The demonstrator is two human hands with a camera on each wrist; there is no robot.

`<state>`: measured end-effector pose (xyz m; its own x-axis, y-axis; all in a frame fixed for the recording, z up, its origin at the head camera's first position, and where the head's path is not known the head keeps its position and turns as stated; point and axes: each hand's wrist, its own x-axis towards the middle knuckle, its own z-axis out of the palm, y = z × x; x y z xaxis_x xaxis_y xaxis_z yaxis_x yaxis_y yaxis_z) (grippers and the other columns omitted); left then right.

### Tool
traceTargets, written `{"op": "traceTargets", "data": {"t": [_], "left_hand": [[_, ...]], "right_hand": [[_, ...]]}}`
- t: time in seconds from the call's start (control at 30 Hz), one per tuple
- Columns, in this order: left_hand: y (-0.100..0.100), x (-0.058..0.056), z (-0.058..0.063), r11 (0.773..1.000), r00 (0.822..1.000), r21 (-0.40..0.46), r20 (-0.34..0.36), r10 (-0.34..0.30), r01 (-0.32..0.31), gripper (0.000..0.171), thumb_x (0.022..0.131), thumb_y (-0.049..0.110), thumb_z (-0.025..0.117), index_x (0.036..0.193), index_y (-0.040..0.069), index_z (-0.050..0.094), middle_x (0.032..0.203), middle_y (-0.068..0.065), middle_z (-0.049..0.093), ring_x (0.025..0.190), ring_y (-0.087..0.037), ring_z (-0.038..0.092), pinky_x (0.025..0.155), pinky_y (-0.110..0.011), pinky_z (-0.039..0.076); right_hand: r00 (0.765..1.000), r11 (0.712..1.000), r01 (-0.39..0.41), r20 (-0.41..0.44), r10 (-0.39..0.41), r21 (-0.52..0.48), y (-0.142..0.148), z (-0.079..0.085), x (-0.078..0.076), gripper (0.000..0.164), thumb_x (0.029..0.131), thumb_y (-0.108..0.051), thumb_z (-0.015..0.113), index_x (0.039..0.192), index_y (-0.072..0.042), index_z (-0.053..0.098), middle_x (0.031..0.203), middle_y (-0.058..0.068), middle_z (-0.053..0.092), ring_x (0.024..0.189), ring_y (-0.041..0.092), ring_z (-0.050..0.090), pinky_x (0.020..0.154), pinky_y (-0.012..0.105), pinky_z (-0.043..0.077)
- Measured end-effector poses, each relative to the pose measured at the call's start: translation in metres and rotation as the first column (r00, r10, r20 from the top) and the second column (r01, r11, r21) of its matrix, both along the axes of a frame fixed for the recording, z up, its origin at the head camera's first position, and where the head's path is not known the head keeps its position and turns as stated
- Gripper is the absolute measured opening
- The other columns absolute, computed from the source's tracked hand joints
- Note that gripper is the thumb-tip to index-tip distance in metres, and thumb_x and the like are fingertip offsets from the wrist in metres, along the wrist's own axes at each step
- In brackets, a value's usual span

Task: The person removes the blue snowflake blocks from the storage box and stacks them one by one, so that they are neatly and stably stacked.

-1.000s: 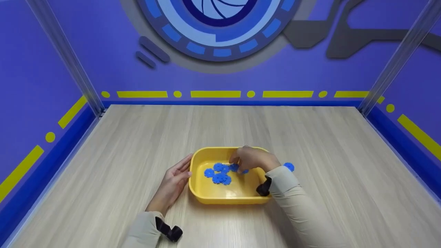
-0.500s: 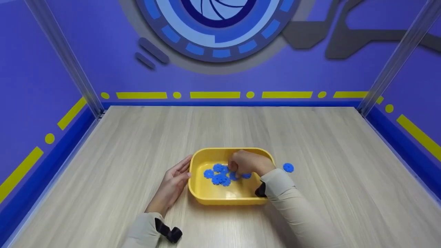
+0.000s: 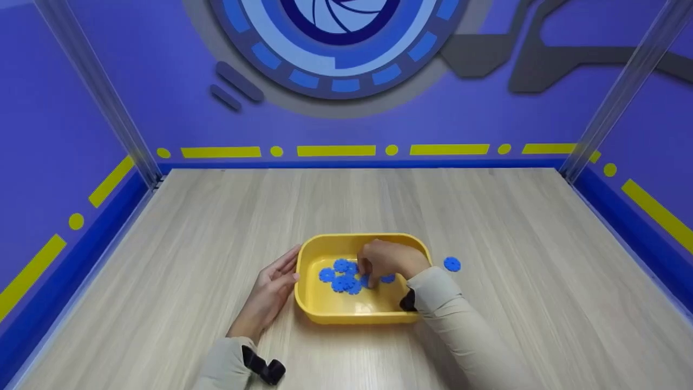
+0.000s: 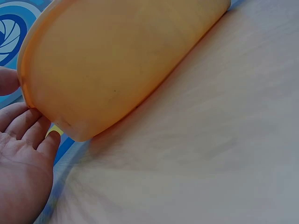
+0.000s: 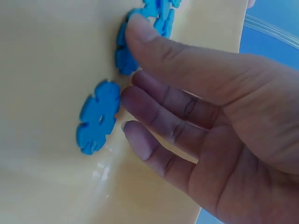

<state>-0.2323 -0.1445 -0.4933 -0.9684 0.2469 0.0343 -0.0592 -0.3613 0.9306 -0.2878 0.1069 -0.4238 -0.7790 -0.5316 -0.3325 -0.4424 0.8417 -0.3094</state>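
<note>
A yellow plastic bin (image 3: 357, 318) stands on the table and holds several blue notched interlocking discs (image 3: 342, 283). My left hand (image 3: 269, 292) rests against the bin's left end; in the left wrist view its thumb (image 4: 7, 81) meets the wall near the rim, the fingers fairly straight. Inside the bin, my right hand (image 3: 387, 260) reaches down over the discs. The right wrist view has its thumb tip on one interlocking disc (image 5: 125, 58), the index finger hidden behind, other fingers loosely bent. Just beside those fingertips lies another disc (image 5: 99, 116).
One more blue disc (image 3: 452, 264) lies on the wooden table (image 3: 216, 211), right of the bin. Blue walls with yellow marks (image 3: 335, 151) bound the table at the back and both sides. The right sleeve (image 3: 455, 309) passes over the bin's front right corner.
My right hand has lowered deeper into the bin with the disc at its fingertips, then hardly moved. The left hand stays at the bin's left end. The view has shifted slightly.
</note>
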Motion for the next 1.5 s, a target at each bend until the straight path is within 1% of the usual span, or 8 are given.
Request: {"op": "traceTargets", "data": {"t": [0.2, 0.33, 0.67, 0.83, 1.07, 1.23, 1.37, 1.5], "left_hand": [[-0.001, 0.000, -0.001, 1.000, 1.000, -0.003, -0.012, -0.004, 0.004, 0.065, 0.088, -0.008, 0.051, 0.148, -0.005, 0.026, 0.157, -0.020, 0.024, 0.146, -0.029, 0.024, 0.110, -0.027, 0.038], [-0.001, 0.001, -0.001, 1.000, 1.000, 0.010, -0.019, -0.015, 0.015, 0.065, 0.088, -0.007, 0.051, 0.148, -0.006, 0.025, 0.157, -0.020, 0.024, 0.146, -0.029, 0.024, 0.111, -0.026, 0.038], [-0.001, 0.000, -0.001, 1.000, 1.000, 0.018, -0.024, -0.014, 0.015, 0.066, 0.088, -0.008, 0.050, 0.149, -0.007, 0.024, 0.157, -0.021, 0.023, 0.146, -0.029, 0.023, 0.110, -0.025, 0.038], [-0.001, 0.000, -0.001, 0.999, 1.000, 0.034, -0.018, -0.019, 0.019, 0.065, 0.089, -0.009, 0.048, 0.149, -0.008, 0.022, 0.157, -0.022, 0.021, 0.146, -0.029, 0.022, 0.109, -0.024, 0.040], [-0.001, 0.000, 0.000, 0.999, 1.000, 0.032, -0.004, -0.012, 0.012, 0.065, 0.089, -0.009, 0.048, 0.149, -0.007, 0.023, 0.157, -0.021, 0.022, 0.146, -0.029, 0.022, 0.111, -0.025, 0.038], [-0.001, 0.000, 0.000, 1.000, 1.000, 0.020, -0.008, -0.011, 0.011, 0.065, 0.089, -0.009, 0.049, 0.149, -0.007, 0.023, 0.157, -0.021, 0.022, 0.146, -0.029, 0.021, 0.110, -0.025, 0.038], [0.000, 0.000, 0.000, 1.000, 1.000, 0.015, -0.009, -0.011, 0.012, 0.066, 0.089, -0.008, 0.050, 0.149, -0.007, 0.023, 0.157, -0.021, 0.022, 0.146, -0.029, 0.022, 0.110, -0.024, 0.038], [-0.001, 0.000, 0.000, 1.000, 1.000, 0.013, -0.017, -0.012, 0.013, 0.066, 0.089, -0.007, 0.051, 0.149, -0.006, 0.024, 0.157, -0.021, 0.023, 0.146, -0.029, 0.022, 0.111, -0.025, 0.037]], "right_hand": [[1.000, 1.000, -0.016, 0.009, 0.017, -0.015, 0.002, 0.001, -0.001, 0.017, 0.075, -0.004, 0.079, 0.079, -0.013, 0.066, 0.076, -0.005, 0.060, 0.068, 0.011, 0.050, 0.064, 0.025, 0.048], [0.999, 0.998, -0.041, 0.002, 0.041, -0.046, 0.005, 0.003, -0.001, 0.016, 0.077, -0.002, 0.077, 0.079, -0.013, 0.066, 0.076, -0.005, 0.060, 0.068, 0.010, 0.051, 0.065, 0.025, 0.049], [0.994, 0.987, -0.112, -0.009, 0.112, -0.115, 0.015, 0.021, -0.002, 0.012, 0.080, -0.001, 0.073, 0.082, -0.012, 0.071, 0.077, -0.004, 0.065, 0.066, 0.008, 0.052, 0.062, 0.022, 0.048], [0.995, 0.981, -0.104, -0.015, 0.103, -0.166, 0.021, 0.033, 0.001, 0.012, 0.080, 0.001, 0.071, 0.083, -0.010, 0.071, 0.078, 0.001, 0.067, 0.066, 0.010, 0.054, 0.063, 0.023, 0.050], [0.995, 0.973, -0.085, -0.068, 0.072, -0.214, 0.030, 0.044, 0.002, 0.010, 0.083, 0.000, 0.070, 0.085, -0.011, 0.071, 0.078, -0.002, 0.069, 0.069, 0.013, 0.061, 0.068, 0.025, 0.056], [0.994, 0.953, -0.079, -0.090, 0.054, -0.294, 0.044, 0.052, 0.003, 0.010, 0.085, 0.000, 0.067, 0.090, -0.008, 0.071, 0.085, 0.001, 0.071, 0.075, 0.014, 0.065, 0.073, 0.027, 0.058], [0.991, 0.941, -0.065, -0.136, 0.021, -0.332, 0.059, 0.055, 0.004, 0.010, 0.087, -0.002, 0.066, 0.092, -0.008, 0.072, 0.089, 0.001, 0.072, 0.078, 0.013, 0.065, 0.076, 0.028, 0.059], [0.983, 0.924, -0.051, -0.181, -0.020, -0.378, 0.075, 0.056, 0.006, 0.010, 0.089, -0.004, 0.064, 0.092, -0.009, 0.073, 0.090, 0.002, 0.072, 0.078, 0.013, 0.064, 0.074, 0.028, 0.059]]}}
